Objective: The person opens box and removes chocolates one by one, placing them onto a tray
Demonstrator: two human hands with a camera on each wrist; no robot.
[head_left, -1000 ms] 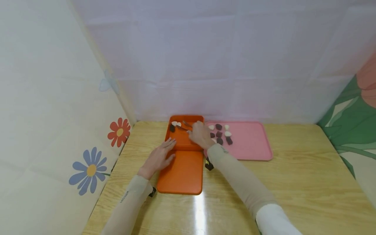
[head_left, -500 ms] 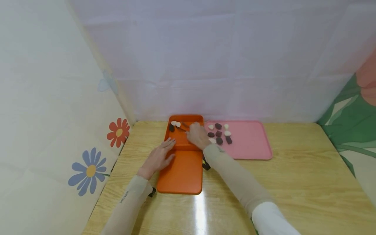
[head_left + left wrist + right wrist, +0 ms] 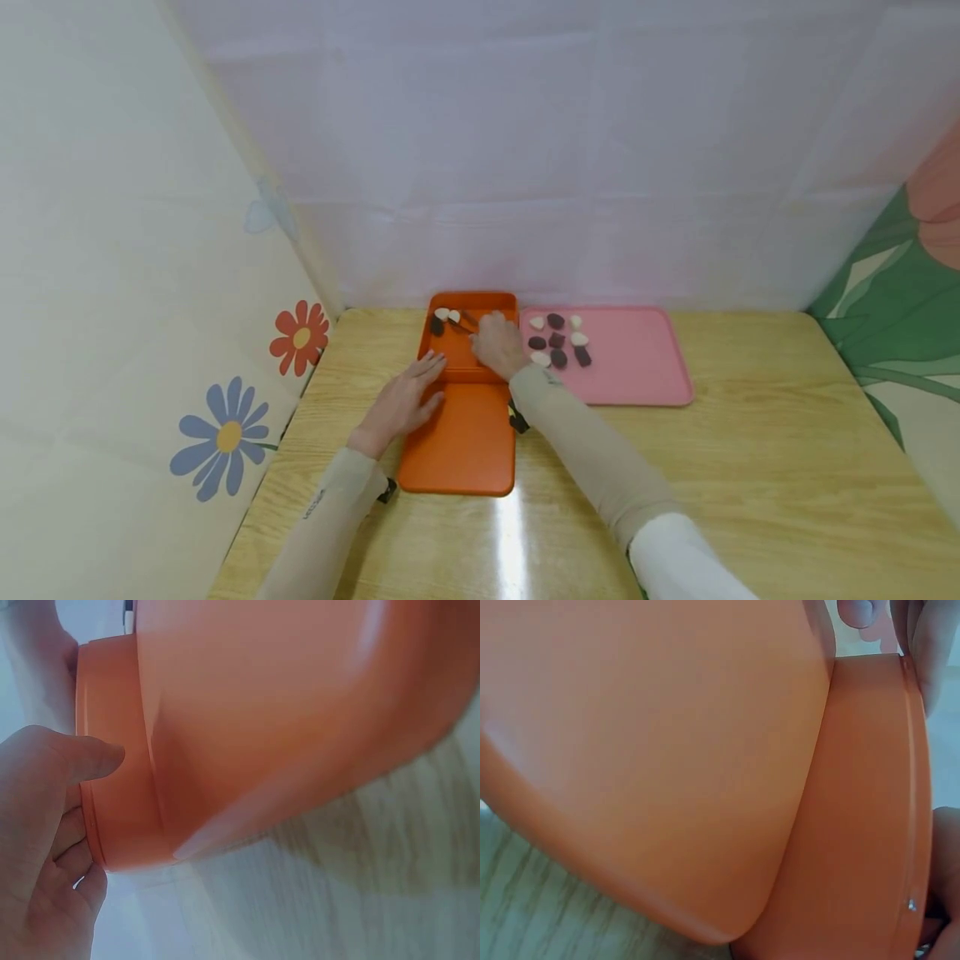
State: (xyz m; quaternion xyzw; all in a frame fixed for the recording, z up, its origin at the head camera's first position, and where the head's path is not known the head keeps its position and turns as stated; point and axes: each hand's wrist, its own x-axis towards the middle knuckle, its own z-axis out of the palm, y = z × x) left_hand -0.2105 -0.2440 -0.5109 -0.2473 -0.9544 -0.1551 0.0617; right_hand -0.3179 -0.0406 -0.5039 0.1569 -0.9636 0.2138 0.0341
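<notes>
In the head view my right hand is over the right part of an open orange box, gripping dark tongs. Their two arms point left, with tips close to two white pieces and a dark piece at the box's left back. My left hand holds the box's front left corner. In the left wrist view its thumb presses the front wall and the other fingers go round behind the rim. Part of the right hand shows past the rim in the right wrist view; most of the tongs are hidden there.
The box's orange lid lies folded open toward me on the wooden table. To the right stands a pink tray with several small dark and white pieces on its left half. A pale cloth wall rises behind.
My right hand has shifted slightly left, and the arms of the tongs look closer together. More pieces on the pink tray are uncovered. The left hand stays at the box corner.
</notes>
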